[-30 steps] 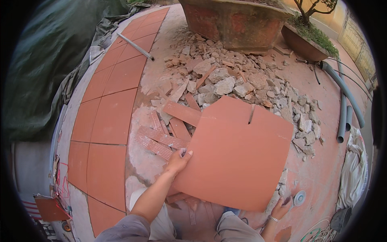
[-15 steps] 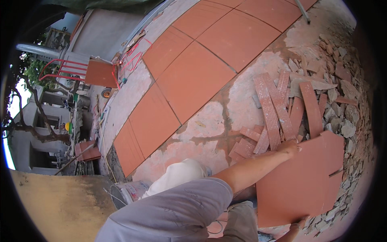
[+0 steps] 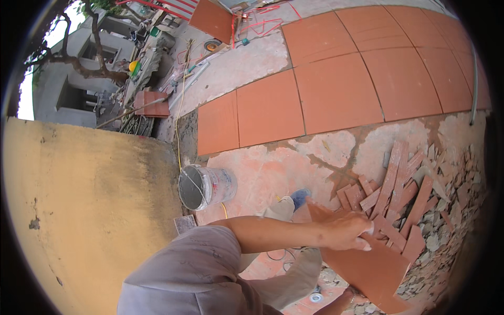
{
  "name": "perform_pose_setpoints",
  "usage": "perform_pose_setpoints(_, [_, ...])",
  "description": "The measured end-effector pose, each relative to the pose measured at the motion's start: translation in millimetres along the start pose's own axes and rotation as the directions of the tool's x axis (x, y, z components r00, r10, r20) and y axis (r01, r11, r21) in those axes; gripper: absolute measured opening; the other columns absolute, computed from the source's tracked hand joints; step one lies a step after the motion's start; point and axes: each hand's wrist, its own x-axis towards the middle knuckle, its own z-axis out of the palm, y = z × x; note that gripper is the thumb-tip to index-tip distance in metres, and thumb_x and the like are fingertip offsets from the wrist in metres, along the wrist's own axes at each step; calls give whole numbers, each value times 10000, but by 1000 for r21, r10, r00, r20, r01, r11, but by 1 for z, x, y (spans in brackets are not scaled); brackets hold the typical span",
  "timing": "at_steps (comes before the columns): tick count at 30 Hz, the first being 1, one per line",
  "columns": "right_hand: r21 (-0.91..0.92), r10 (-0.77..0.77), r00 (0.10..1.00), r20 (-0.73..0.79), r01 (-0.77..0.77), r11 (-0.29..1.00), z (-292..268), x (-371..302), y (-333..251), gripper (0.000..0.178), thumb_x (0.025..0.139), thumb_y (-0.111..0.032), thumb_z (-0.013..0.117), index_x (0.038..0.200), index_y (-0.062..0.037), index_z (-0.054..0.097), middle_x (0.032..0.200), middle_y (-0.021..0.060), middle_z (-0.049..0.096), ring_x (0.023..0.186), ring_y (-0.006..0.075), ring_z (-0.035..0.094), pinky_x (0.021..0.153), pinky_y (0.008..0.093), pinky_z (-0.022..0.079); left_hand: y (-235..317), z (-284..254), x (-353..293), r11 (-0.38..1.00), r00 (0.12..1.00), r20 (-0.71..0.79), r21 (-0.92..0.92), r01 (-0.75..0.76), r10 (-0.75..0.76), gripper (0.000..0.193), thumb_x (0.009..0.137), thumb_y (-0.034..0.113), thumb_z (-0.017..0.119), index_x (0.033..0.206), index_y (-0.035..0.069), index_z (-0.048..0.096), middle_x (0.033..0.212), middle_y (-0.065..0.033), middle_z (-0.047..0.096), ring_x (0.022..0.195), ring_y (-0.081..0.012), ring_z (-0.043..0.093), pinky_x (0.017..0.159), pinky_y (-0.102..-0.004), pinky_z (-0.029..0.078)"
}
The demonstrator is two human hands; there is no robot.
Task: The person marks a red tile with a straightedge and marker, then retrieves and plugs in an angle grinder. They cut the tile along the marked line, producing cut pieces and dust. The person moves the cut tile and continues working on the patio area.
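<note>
A large terracotta floor tile [image 3: 373, 270] hangs tilted in front of my legs, over the rubble's near edge. My left hand [image 3: 346, 231] is closed on its upper edge, thumb against the near face. By the tile's lower edge is my right hand [image 3: 341, 302], partly cut off by the frame; its fingers are mostly hidden behind the tile. Just beyond my left hand lie long tile strips [image 3: 391, 178] and smaller cut pieces [image 3: 415, 244]. A round disc-like tool part [image 3: 316, 297] shows on the ground between my legs and right hand.
Rows of laid terracotta tiles [image 3: 336, 94] cross the far floor. A bucket of grey mix [image 3: 194, 189] stands left by a yellow wall [image 3: 79, 210]. Broken rubble [image 3: 436, 262] covers the right side. A red hand truck [image 3: 178, 8] bearing a tile stands at the back.
My view has swung to the left, bringing the bucket and yellow wall fully in. The tile has come off the strip pile toward my legs and tilted, with my left hand still on it.
</note>
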Motion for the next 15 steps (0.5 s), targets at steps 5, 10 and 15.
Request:
perform_pose_setpoints(5, [-103, 135, 928, 348, -105, 989, 120, -126, -57, 610, 1019, -560, 439, 1410, -104, 541, 1448, 138, 552, 1315, 331, 535, 1070, 548, 445, 152, -96, -155, 974, 999, -38, 226, 19, -10, 376, 810, 297, 791, 1017, 9, 665, 1037, -184, 653, 1091, -395, 617, 873, -515, 507])
perform_pose_setpoints(10, [-180, 226, 733, 641, -144, 973, 242, -245, -94, 555, 1029, -521, 445, 1377, -103, 559, 1416, 146, 567, 1296, 337, 545, 1044, 559, 463, 202, -203, -278, 913, 978, 7, 360, 194, -210, 334, 847, 328, 753, 989, 31, 696, 976, -180, 694, 991, -397, 664, 784, -511, 531])
perform_pose_setpoints(15, [-237, 277, 447, 851, -144, 961, 354, -346, -79, 502, 1039, -481, 452, 1344, -102, 577, 1384, 155, 582, 1277, 343, 556, 1018, 570, 481, 180, -281, -388, 951, 954, -226, 190, 243, -199, 259, 802, 250, 735, 949, 38, 718, 762, -178, 704, 792, -411, 695, 685, -515, 536])
